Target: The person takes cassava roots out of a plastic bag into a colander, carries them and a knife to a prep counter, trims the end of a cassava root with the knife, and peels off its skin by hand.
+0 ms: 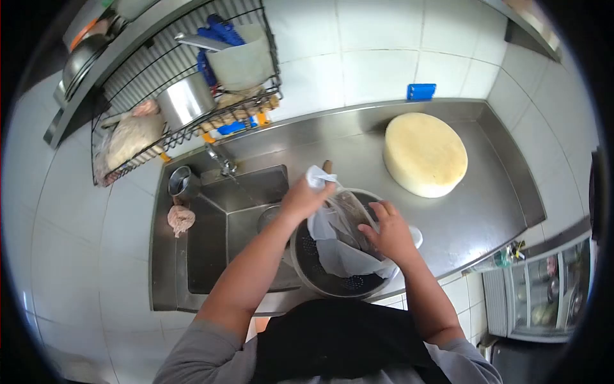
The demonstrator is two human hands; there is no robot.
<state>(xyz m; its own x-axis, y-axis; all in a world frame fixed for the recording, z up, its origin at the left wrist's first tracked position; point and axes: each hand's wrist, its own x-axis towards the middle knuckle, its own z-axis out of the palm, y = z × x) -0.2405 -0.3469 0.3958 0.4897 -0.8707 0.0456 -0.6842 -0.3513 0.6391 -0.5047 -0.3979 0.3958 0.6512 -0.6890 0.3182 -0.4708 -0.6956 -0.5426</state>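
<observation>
A metal colander (300, 262) with small holes stands at the counter's front edge, beside the sink basin. In it lies a translucent white plastic bag (332, 246) with something dark or greyish inside that I cannot make out. My left hand (306, 198) is closed on the gathered top of the bag, above the colander's back rim. My right hand (389, 233) has its fingers apart and rests against the bag's right side, over the colander.
A thick round pale yellow block (425, 153) sits on the steel counter (486, 192) at the right. The sink basin (246, 240) and faucet (220, 160) are left, with a metal cup (184, 182) and pinkish cloth (181, 219). A wire rack (185, 131) hangs above.
</observation>
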